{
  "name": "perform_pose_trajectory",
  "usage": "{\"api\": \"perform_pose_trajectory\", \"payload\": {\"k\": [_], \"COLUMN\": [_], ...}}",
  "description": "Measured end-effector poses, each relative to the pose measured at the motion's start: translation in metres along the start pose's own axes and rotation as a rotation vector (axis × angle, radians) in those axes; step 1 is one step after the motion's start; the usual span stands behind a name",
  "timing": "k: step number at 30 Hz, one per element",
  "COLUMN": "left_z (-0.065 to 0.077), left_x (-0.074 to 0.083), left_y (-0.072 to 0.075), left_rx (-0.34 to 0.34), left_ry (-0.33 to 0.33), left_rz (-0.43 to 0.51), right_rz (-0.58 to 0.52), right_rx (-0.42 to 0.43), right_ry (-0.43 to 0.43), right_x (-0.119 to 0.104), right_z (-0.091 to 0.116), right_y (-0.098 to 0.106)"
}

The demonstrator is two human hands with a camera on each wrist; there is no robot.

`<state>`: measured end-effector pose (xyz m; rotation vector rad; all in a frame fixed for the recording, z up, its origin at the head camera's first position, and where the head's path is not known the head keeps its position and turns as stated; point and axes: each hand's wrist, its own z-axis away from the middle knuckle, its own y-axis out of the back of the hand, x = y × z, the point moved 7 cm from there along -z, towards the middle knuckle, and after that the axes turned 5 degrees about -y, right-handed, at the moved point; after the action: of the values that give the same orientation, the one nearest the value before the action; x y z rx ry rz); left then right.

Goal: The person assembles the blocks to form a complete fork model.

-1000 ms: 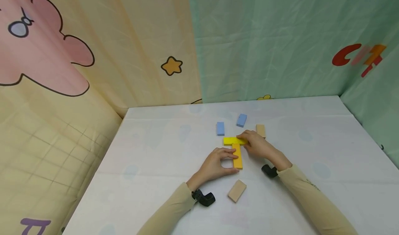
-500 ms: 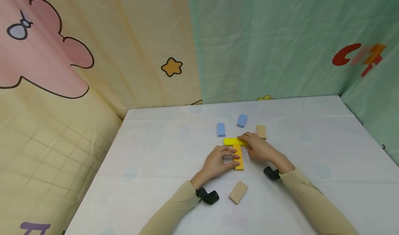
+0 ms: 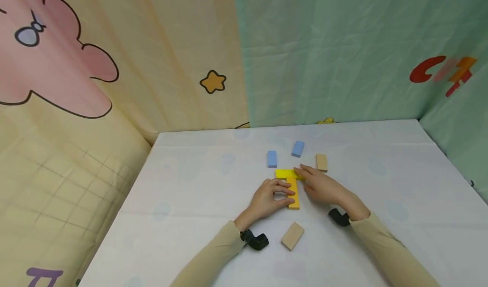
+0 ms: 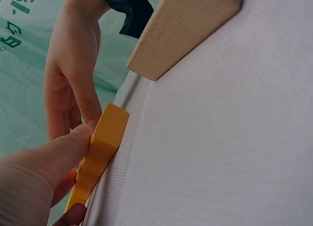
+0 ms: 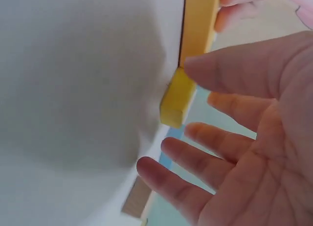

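A yellow block (image 3: 281, 174) and an orange block (image 3: 293, 203) lie on the white table in a T, the yellow one across the orange one's far end. My left hand (image 3: 264, 200) holds the orange block from the left, thumb toward its near end and curved fingers farther along. At the right end of the yellow block, my right hand (image 3: 325, 187) has its fingers spread. The right wrist view shows that hand's thumb (image 5: 234, 72) at the yellow block, with the other fingers apart from it.
Two light blue blocks (image 3: 272, 159) lie beyond the T. One natural wood block (image 3: 321, 162) sits past my right hand, and another natural wood block (image 3: 292, 236) lies in front of the orange one. Printed curtains (image 3: 335, 58) hang behind the white table (image 3: 183, 185).
My left thumb has shifted from the orange block's near end up toward the fingers. The right hand has loosened from the yellow block and drawn slightly back to the right, its fingers straightening.
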<state>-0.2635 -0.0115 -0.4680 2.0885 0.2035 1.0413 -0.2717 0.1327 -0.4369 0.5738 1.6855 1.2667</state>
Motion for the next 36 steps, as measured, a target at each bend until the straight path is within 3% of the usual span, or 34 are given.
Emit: {"api": "perform_pose_trajectory", "payload": {"k": [6,17,36], "left_z": [0.000,-0.001,0.000], "left_x": [0.000,-0.001,0.002], "left_y": [0.000,-0.001,0.001], "left_rx": [-0.007,0.000,0.004], "left_ry": [0.015,0.011,0.018], "left_rz": [0.008,0.021,0.032], "right_rz": [-0.008,-0.002,0.052], "right_rx": [0.028,-0.020,-0.003], "right_ry": [0.019,0.176,0.335], "right_x": [-0.011,-0.046,-0.088], "right_z": [0.021,0.058,0.078], "right_y": [0.008,0.001,-0.005]}}
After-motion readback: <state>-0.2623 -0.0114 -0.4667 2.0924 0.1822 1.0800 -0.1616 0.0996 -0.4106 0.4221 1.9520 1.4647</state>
